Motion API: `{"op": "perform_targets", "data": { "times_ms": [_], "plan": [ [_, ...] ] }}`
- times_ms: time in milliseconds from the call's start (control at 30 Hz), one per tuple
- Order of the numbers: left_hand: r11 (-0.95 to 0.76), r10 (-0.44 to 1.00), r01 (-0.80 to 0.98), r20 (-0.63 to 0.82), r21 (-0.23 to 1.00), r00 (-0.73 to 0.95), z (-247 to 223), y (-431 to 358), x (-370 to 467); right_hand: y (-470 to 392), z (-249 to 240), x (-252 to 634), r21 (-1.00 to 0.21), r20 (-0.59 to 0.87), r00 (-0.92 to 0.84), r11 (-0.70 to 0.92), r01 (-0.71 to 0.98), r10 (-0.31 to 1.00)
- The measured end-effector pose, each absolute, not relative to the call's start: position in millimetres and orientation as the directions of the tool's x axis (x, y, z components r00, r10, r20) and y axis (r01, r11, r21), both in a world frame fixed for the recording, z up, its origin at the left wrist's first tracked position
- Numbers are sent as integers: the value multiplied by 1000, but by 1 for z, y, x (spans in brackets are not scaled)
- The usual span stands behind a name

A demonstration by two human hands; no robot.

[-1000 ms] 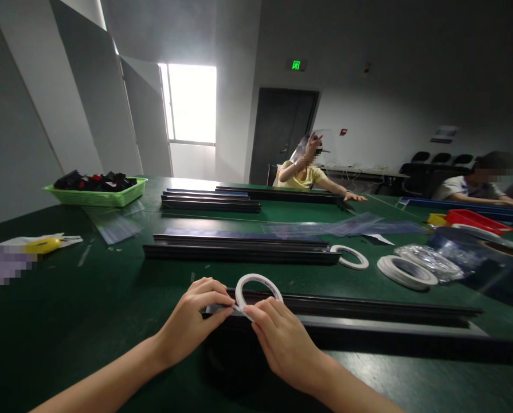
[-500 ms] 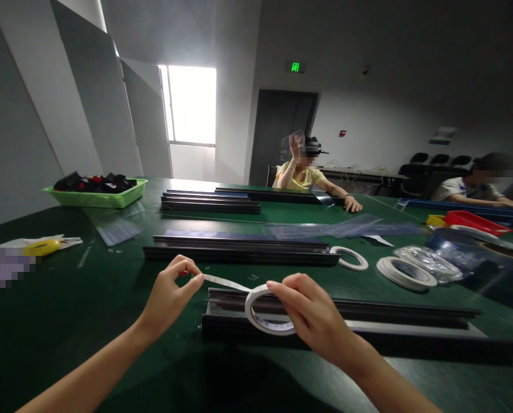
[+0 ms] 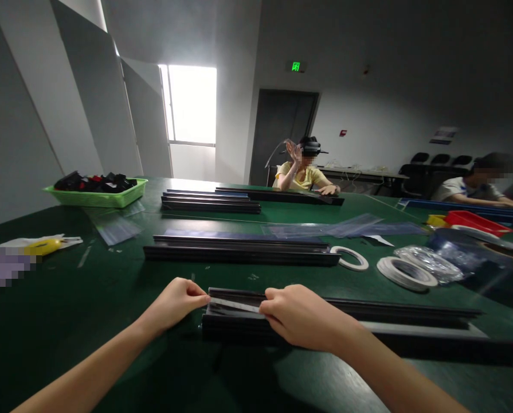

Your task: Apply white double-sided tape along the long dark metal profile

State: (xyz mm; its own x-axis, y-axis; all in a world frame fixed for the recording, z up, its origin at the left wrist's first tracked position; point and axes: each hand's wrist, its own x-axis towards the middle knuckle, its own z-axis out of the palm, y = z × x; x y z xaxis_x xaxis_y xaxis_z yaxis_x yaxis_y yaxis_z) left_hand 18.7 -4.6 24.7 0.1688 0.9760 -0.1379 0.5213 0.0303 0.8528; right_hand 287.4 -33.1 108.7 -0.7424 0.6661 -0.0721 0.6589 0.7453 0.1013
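My left hand [image 3: 179, 304] pinches the free end of a thin white tape strip [image 3: 235, 305] at the left end of a long black channel [image 3: 415, 338]. The strip runs rightward, slanting slightly down over the channel's inside, to my right hand [image 3: 301, 315], whose fingers are closed over the tape. The roll is hidden behind that hand. A pale strip lies inside the channel to the right of my right hand. Behind, another black channel [image 3: 239, 254] lies across the table, with a white tape roll [image 3: 351, 258] at its right end.
Further tape rolls [image 3: 406, 273] and a large blue film roll [image 3: 480, 252] lie at the right. A green basket [image 3: 97, 199] stands back left, a yellow-handled tool [image 3: 43, 247] at the left. Clear sheets [image 3: 325, 228] lie mid-table. A person [image 3: 301, 172] sits opposite, another [image 3: 466, 186] back right.
Both my hands have lowered, bringing the tape strip down to the near channel. My right hand has turned, and the roll has gone out of sight. The person opposite has drawn one hand back.
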Motion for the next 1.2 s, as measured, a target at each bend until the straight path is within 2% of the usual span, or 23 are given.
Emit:
{"op": "perform_targets", "data": {
  "times_ms": [400,667,1200],
  "plan": [
    [-2,981,612,-117,791,154,14,-4,23,-21,98,284,132,-122,-700,710,691,704],
    [6,992,685,-91,728,88,7,-2,24,-19,104,275,186,-246,-620,664,724,745],
    [0,998,730,-46,683,44,7,-4,29,-17,103,270,189,-271,-577,631,753,770]
  ]
}}
